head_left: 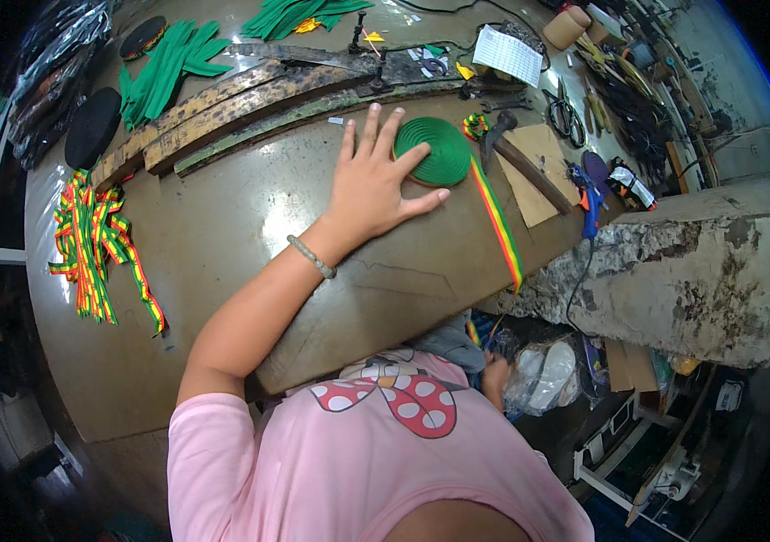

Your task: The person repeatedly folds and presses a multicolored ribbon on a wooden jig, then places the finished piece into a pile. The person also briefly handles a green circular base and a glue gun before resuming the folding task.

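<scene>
My left hand (pixel 376 176) lies flat on the worn table (pixel 222 271), fingers spread. Its fingertips rest on the left edge of a flat green coil of ribbon (pixel 443 149). A red, yellow and green striped ribbon (pixel 498 221) runs from the coil down to the table's front edge. A beaded bracelet (pixel 311 256) sits on the left wrist. Only a bit of my right hand (pixel 496 375) shows below the table edge, beside grey cloth and clear plastic bags (pixel 547 375); its fingers are hidden.
Striped ribbon pieces (pixel 96 248) lie piled at the left, green strips (pixel 168 68) at the back. A hammer (pixel 498 135), cardboard (pixel 538 167), scissors (pixel 565 116), a blue tool (pixel 589 194) and a paper sheet (pixel 508 54) crowd the right. A rough concrete block (pixel 692 271) stands beyond.
</scene>
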The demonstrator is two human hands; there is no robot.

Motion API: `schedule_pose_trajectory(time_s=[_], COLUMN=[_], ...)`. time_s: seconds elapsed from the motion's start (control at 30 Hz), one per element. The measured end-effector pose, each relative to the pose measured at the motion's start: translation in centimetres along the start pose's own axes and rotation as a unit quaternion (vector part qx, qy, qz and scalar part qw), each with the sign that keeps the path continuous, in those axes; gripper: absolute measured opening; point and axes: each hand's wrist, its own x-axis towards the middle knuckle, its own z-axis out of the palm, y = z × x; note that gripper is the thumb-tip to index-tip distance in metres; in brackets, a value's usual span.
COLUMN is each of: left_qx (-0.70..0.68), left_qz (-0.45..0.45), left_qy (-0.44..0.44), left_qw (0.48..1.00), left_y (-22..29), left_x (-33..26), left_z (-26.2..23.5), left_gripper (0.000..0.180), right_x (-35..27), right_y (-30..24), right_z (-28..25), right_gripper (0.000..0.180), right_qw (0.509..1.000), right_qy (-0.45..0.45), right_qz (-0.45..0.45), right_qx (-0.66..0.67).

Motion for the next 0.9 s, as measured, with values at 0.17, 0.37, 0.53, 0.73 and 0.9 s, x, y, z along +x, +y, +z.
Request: schedule_pose_trajectory(time_s=[0.17,0.37,0.53,0.73,0.9], left_qx=[-0.012,0.015,0.008,0.012,-0.043], left_qz=[0.001,0.0,-0.004,0.013,-0.004], left_qy=[-0.013,-0.026,-0.034,-0.042,-0.048], left_qw=[1.0,1.0,0.999,0.999,0.998], left_y=[0.5,0.6,0.8,1.1,3.0], left_x=[-0.4,0.1,0.0,0.5,2.6], left_z=[0.1,0.0,0.1,0.0,-3.2], left_gripper=[0.057,0.059,0.06,0.06,0.047], right_x=[2.2,-0.4,1.1,-0.1,0.6], right_y=[-4.5,-13.0,-4.2,10.6,1.1], right_z=[-3.2,-7.2,-0.7,5.5,-7.9], right_gripper=[0.044,0.019,0.021,0.024,0.035], right_qw=[0.958,0.856,0.899,0.991,0.971], right_qy=[0.039,-0.139,-0.029,0.048,-0.012], right_qz=[-0.091,-0.154,-0.099,0.067,0.027], right_qx=[0.268,0.474,0.426,-0.105,-0.236])
